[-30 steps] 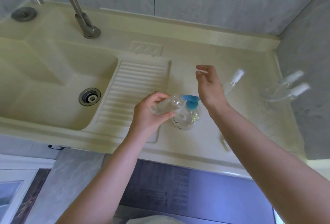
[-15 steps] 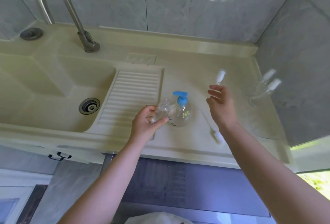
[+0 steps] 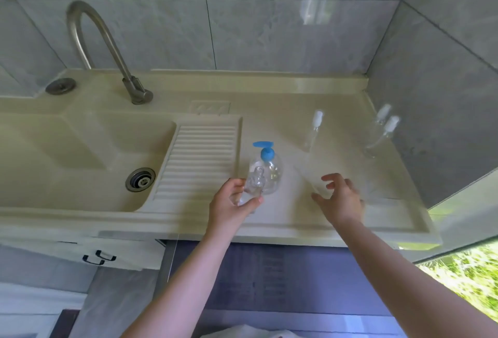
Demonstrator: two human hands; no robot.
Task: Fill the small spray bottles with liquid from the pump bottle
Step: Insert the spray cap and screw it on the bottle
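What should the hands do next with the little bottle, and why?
Probably the left hand should bring the small open bottle it holds under the blue pump spout, while the empty right hand moves up to press the pump. The small bottle's neck looks uncapped and sits right in front of the pump bottle, but below the spout.

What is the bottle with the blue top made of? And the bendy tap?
The pump bottle looks like clear, glossy plastic: you can see through it, and its blue pump head is solid-coloured. The tap looks like brushed metal, probably steel: grey with a dull shine.
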